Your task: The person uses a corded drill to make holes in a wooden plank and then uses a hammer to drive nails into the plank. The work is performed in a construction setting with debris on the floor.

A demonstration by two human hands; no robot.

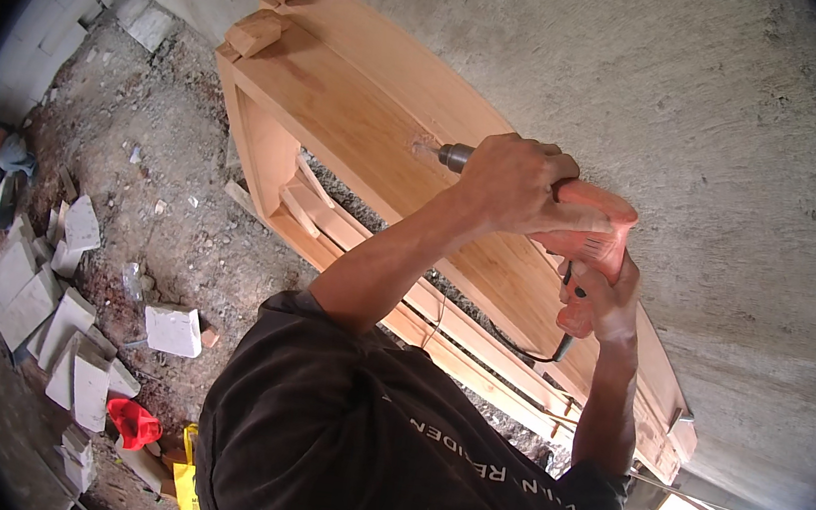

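The person's left hand (522,182) is wrapped over the front housing of an orange power drill (597,226), while the right hand (610,293) is curled around its rear grip. The drill sits over a pale wooden frame (260,137), its dark chuck (454,157) pointing left toward a roughened patch on a wide board (372,130). It looks fairly heavy and rigid, probably best held by grip and housing, away from the chuck. A black cord (518,348) trails below; beyond are a rough grey wall (723,140) and rubble-strewn ground (160,227).
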